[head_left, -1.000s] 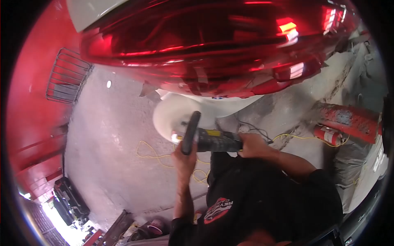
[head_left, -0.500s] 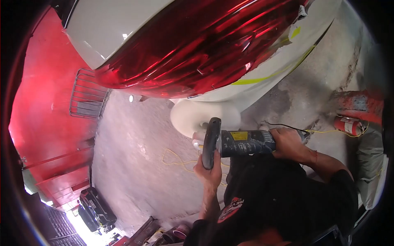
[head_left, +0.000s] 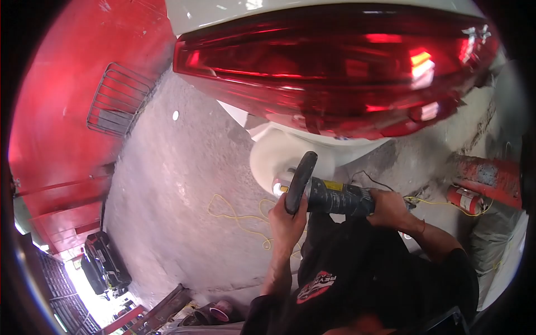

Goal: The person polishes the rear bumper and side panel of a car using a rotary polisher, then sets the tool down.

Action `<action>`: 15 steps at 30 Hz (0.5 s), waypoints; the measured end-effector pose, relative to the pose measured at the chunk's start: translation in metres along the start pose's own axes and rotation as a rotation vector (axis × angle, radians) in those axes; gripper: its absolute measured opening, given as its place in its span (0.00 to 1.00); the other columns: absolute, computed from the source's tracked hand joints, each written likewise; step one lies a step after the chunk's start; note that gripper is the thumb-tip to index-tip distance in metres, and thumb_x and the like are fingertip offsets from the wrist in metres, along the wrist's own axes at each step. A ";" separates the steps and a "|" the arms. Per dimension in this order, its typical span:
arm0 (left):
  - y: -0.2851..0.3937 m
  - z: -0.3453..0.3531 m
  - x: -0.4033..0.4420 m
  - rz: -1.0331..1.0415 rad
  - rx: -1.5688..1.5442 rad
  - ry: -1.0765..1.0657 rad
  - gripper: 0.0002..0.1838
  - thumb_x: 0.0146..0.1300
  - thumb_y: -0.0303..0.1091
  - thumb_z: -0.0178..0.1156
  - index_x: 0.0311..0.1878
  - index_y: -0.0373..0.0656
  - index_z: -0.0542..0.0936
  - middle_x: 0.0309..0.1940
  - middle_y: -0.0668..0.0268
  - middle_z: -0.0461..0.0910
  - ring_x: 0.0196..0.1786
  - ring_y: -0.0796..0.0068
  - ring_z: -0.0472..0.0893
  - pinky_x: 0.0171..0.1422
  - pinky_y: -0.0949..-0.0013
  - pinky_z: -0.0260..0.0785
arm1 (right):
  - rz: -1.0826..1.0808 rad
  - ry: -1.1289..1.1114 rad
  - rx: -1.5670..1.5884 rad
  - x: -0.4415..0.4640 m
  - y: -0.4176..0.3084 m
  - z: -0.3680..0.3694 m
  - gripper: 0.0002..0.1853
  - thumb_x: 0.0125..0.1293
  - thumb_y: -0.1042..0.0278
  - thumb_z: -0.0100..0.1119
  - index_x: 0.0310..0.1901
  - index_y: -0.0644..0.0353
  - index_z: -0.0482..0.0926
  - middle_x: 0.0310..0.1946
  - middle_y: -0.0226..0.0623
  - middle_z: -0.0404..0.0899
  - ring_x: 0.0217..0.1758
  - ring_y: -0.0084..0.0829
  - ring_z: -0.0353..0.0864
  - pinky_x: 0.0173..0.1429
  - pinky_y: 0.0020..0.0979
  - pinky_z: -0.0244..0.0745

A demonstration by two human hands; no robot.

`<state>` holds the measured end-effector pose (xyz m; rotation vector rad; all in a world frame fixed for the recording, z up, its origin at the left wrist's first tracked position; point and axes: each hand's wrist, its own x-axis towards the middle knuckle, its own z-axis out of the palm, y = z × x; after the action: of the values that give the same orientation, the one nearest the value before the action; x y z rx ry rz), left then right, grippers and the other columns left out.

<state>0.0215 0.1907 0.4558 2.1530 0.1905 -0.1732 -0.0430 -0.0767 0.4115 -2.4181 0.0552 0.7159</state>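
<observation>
A dark power polisher (head_left: 340,198) with a yellow label lies across the front of my body. My left hand (head_left: 289,219) is wrapped round its black loop handle (head_left: 302,181). Round the rear end of the tool body is my right hand (head_left: 389,209). The round white pad (head_left: 268,162) at the tool's head is blurred and sits just below a pale panel edge (head_left: 357,146). Above it spans a large glossy red panel (head_left: 335,72), with a white panel (head_left: 223,14) along its top. Whether the pad touches the panel cannot be made out.
A yellow cord (head_left: 237,219) loops over the concrete floor (head_left: 167,195). A wire rack (head_left: 118,100) stands against the red wall (head_left: 61,123) at left. At right are a red cylinder (head_left: 464,198) and a red beam (head_left: 486,174). A black case (head_left: 103,265) lies lower left.
The view has swung, so the red panel lies more level than half a second ago. Both hands keep their hold on the polisher, and its pad remains near the panel's lower edge.
</observation>
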 end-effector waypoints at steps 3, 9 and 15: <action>-0.003 -0.015 0.014 -0.009 0.045 -0.052 0.16 0.66 0.40 0.68 0.36 0.34 0.79 0.18 0.50 0.77 0.25 0.50 0.84 0.30 0.58 0.71 | 0.056 -0.087 0.018 0.012 -0.018 0.006 0.23 0.46 0.59 0.70 0.42 0.63 0.78 0.33 0.52 0.84 0.42 0.55 0.85 0.47 0.50 0.79; -0.012 -0.034 0.041 -0.057 0.173 -0.073 0.19 0.66 0.45 0.68 0.38 0.35 0.79 0.21 0.48 0.80 0.30 0.44 0.85 0.32 0.54 0.73 | -0.003 -0.151 0.110 0.039 -0.028 0.029 0.23 0.47 0.58 0.69 0.43 0.61 0.80 0.34 0.52 0.85 0.43 0.57 0.84 0.49 0.51 0.78; -0.029 -0.043 0.056 -0.118 0.249 -0.059 0.18 0.67 0.45 0.67 0.38 0.36 0.80 0.21 0.50 0.81 0.29 0.47 0.85 0.33 0.54 0.74 | -0.040 -0.165 0.211 0.059 -0.041 0.053 0.24 0.47 0.57 0.69 0.47 0.57 0.82 0.35 0.51 0.85 0.43 0.57 0.84 0.49 0.52 0.78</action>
<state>0.0725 0.2469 0.4451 2.3818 0.2740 -0.3443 -0.0096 -0.0052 0.3683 -2.1473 0.0143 0.8441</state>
